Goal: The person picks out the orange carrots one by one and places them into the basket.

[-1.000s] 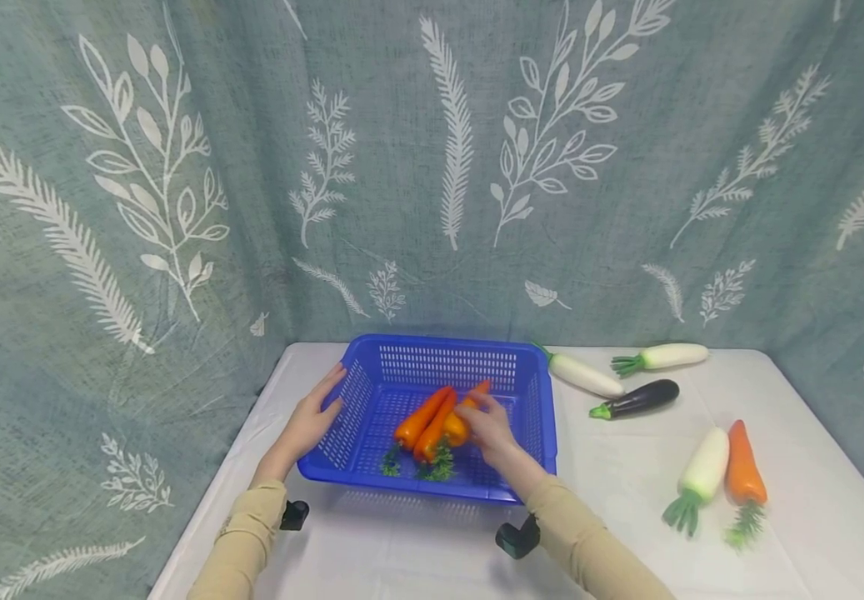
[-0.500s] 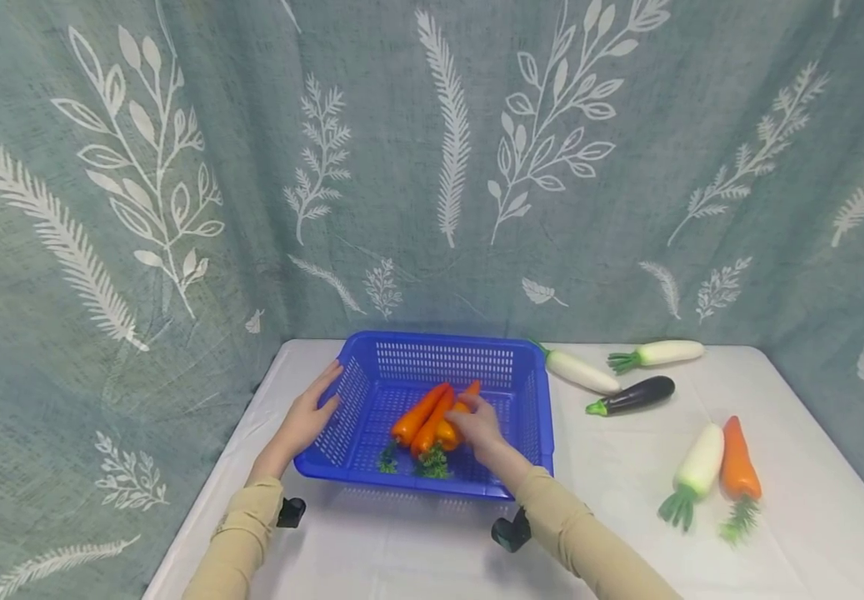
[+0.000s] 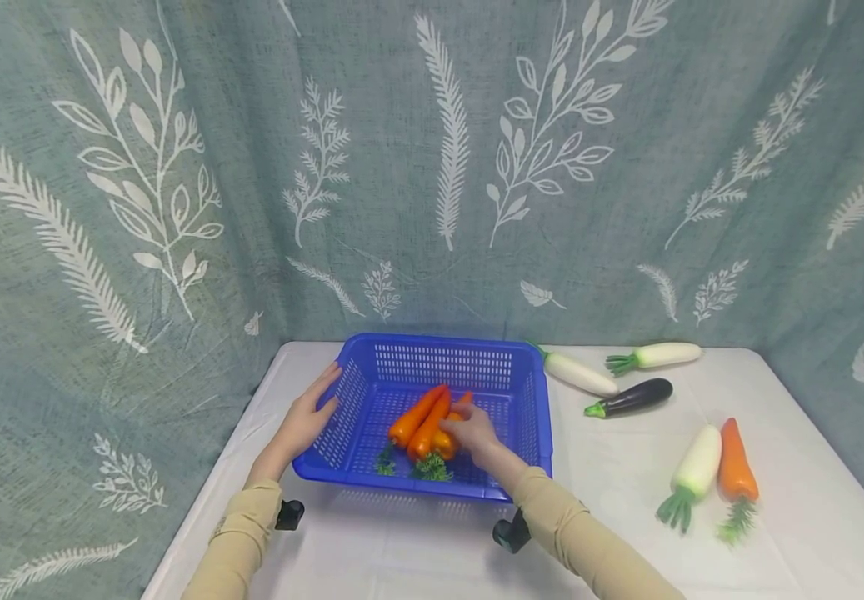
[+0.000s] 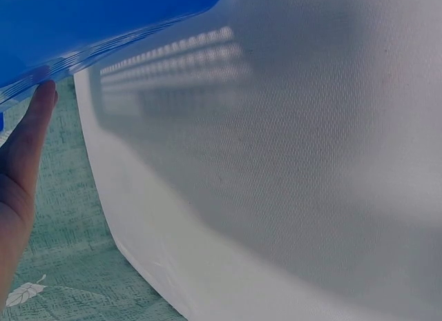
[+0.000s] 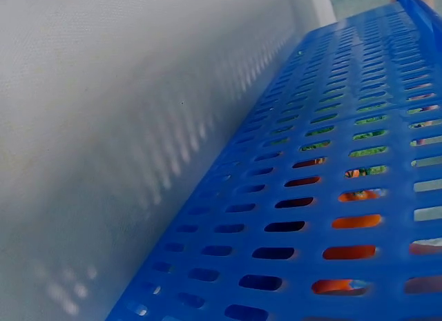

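A blue slotted plastic basket [image 3: 444, 346] stands on the white table, with three orange carrots lying in it. The left carrot [image 3: 415, 419] and the middle carrot [image 3: 429, 433] lie side by side, green tops toward the near wall. My right hand [image 3: 479, 435] reaches over the basket's near-right side and pinches the rightmost carrot [image 3: 443, 445] from above, partly hiding it. My left hand [image 3: 310, 421] rests at the basket's left rim with straight fingers; a fingertip touches the rim [image 4: 52, 71] in the left wrist view. Orange shows through the slotted wall [image 5: 304, 197] in the right wrist view.
Right of the basket lie a white radish [image 3: 581, 373], another white radish [image 3: 667, 355] and an eggplant [image 3: 636, 397]. Farther right and nearer, a third radish [image 3: 699, 462] lies beside a carrot [image 3: 736, 467]. A patterned curtain [image 3: 432, 167] hangs behind the table [image 3: 402, 558].
My right hand has moved slightly left and nearer with the rightmost carrot, bringing it closer to the middle one. My left hand stays at the rim. The head view has shifted slightly.
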A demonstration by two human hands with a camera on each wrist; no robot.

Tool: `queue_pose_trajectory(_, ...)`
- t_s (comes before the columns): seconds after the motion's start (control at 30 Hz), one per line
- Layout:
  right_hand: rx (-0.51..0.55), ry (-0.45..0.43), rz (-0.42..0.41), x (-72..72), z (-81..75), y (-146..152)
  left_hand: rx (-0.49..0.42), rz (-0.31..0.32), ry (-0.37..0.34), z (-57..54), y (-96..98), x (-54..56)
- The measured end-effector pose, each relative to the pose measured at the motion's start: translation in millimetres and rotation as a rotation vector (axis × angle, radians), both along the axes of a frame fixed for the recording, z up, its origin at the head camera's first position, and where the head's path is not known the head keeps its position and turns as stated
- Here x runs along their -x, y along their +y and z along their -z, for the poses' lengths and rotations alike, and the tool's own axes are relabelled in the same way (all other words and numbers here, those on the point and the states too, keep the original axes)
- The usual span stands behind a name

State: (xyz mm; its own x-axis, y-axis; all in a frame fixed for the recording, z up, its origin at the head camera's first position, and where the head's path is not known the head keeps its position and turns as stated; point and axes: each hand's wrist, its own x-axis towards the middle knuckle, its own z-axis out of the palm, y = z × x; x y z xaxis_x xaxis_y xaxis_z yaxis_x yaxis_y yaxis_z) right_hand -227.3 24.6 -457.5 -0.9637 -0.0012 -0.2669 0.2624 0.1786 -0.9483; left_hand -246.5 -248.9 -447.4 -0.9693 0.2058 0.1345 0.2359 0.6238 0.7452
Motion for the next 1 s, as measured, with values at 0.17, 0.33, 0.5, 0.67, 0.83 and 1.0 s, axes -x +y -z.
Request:
queue_pose_trajectory(0.17, -0.043, 0.008, -0.032, -3.4, -1.8, 0, -0.003, 0.004, 0.001, 0.9, -0.1, 0.5)
queue_pose_trajectory(0.33, -0.096, 0.012, -0.048, 3.5, 11.9, 0, 0.0, 0.005, 0.007, 2.1, -0.8, 1.1)
queue_pose_trajectory(0.5, -0.137, 0.05, -0.059, 12.6, 32.4, 3, -0.004, 0.008, 0.01, 3.3, -1.6, 2.0)
queue_pose_trajectory(0.67, -0.147, 0.007, -0.041, -1.5, 7.6, 0, -0.004, 0.011, 0.014, 4.3, -2.0, 2.8)
queue_pose_trajectory(0.83, -0.142, 0.005, -0.029, -2.9, 5.0, -1, -0.003, 0.014, 0.022, 4.1, -2.2, 2.8)
queue_pose_trajectory(1.0, -0.125, 0.1, -0.026, 32.0, 66.3, 2, -0.001, 0.017, 0.035, 3.8, -2.3, 2.4)
